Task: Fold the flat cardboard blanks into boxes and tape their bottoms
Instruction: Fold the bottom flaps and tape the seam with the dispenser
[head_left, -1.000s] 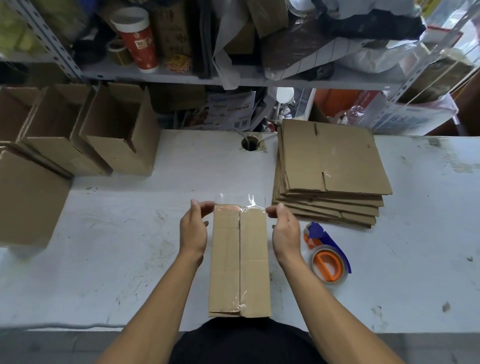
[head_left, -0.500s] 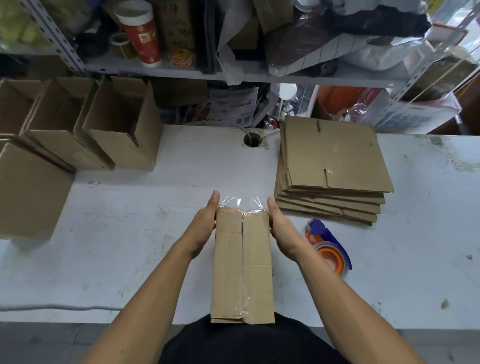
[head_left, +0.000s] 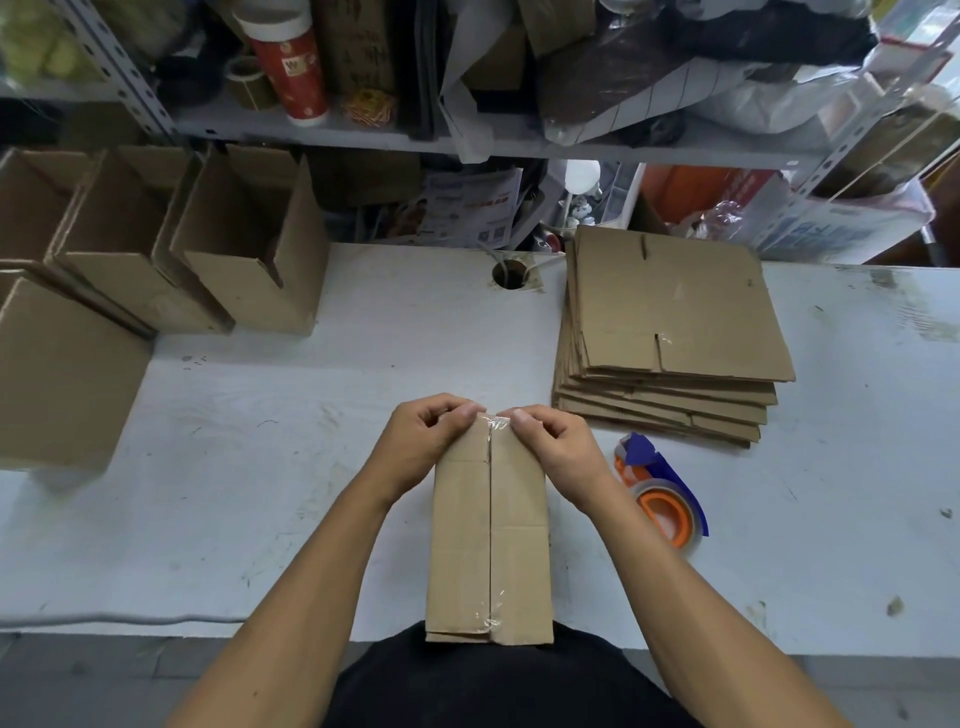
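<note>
1. Your left hand (head_left: 421, 441) and right hand (head_left: 556, 447) both have fingers curled over the far edge of the tall brown cardboard box (head_left: 491, 540), pinching the clear tape strip (head_left: 491, 519) down over that end. The box lies bottom-up on the white worktable (head_left: 260, 467), its near end against your body.
2. Press unevenly and the tape end may wrinkle or lift, so the seam would likely gape.
3. Push too hard and the flaps could buckle inward.
4. The orange-and-blue tape dispenser (head_left: 662, 499) sits just beside your right forearm; a careless elbow might knock it.
</note>
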